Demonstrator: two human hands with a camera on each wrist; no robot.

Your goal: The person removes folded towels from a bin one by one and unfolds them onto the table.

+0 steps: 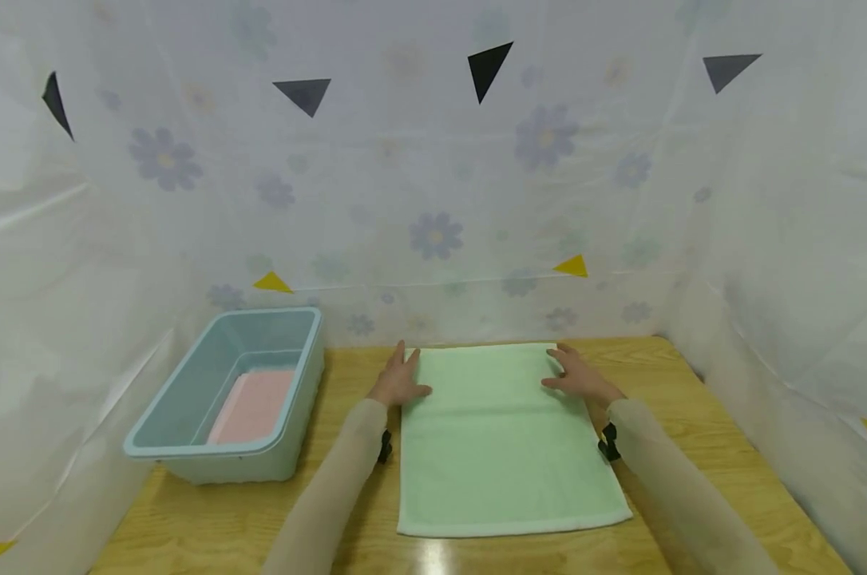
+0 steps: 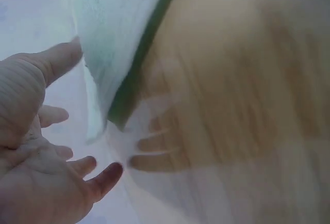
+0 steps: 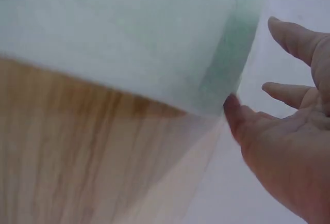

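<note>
I am looking down at a pale green towel (image 1: 505,435) that is lying flat on the wooden worktop (image 1: 699,447), its long side running from near to far, its far edge close to the flowered white sheeting (image 1: 433,200) that is walling in the space.

My left hand (image 1: 399,380) is resting at the towel's far left corner, fingers spread and lying straight, thumb reaching onto the cloth; that grip is pinching nothing. From the left wrist view the left hand (image 2: 41,152) is showing an open palm with the thumb just beside the towel's (image 2: 111,43) edge, though the picture is blurring and I cannot tell whether it is touching.

My right hand (image 1: 576,375) is lying on the far right corner of the towel, fingers spread flat on the cloth, its grip likewise loose and open. In the right wrist view the right hand (image 3: 289,146) is holding its fingers straight and apart, one fingertip right at the towel's (image 3: 129,33) corner.

To the left, well apart from the towel, a light blue plastic tub (image 1: 189,443) is sitting on the worktop, with a folded pink cloth (image 1: 252,406) lying in its bottom.
</note>
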